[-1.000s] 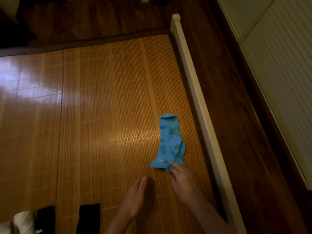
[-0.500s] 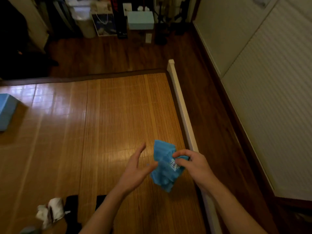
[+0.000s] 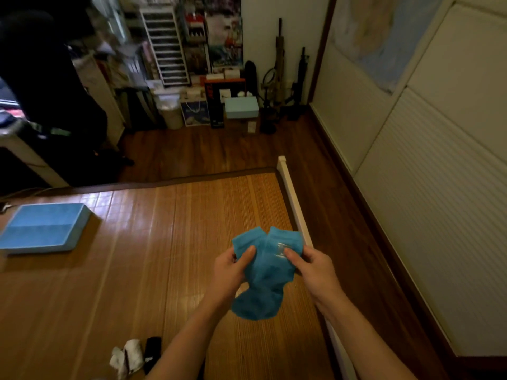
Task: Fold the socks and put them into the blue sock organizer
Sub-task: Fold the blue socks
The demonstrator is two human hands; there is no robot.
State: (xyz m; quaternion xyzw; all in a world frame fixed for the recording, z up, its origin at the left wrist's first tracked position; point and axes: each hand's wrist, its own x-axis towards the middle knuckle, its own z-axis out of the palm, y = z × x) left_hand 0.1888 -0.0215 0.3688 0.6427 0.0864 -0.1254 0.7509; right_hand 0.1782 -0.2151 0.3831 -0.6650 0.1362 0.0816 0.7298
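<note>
Head view shows both hands, left hand [image 3: 229, 270] and right hand [image 3: 315, 266], pinching blue socks [image 3: 264, 272] mid-fold; next, likely carrying them to the blue sock organizer [image 3: 44, 229] at left.

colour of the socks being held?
Bright blue socks, with a small pale print near one cuff; head view.

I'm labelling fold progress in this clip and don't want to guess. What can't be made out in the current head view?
- blue socks: one or a pair, and how far folded. They are bunched between the left hand and right hand.
- White print on them: too blurred to read.
- blue sock organizer: its contents. Only a flat top shows.
- white sock and black sock: count unclear, dim and crumpled at the bottom edge.
</note>
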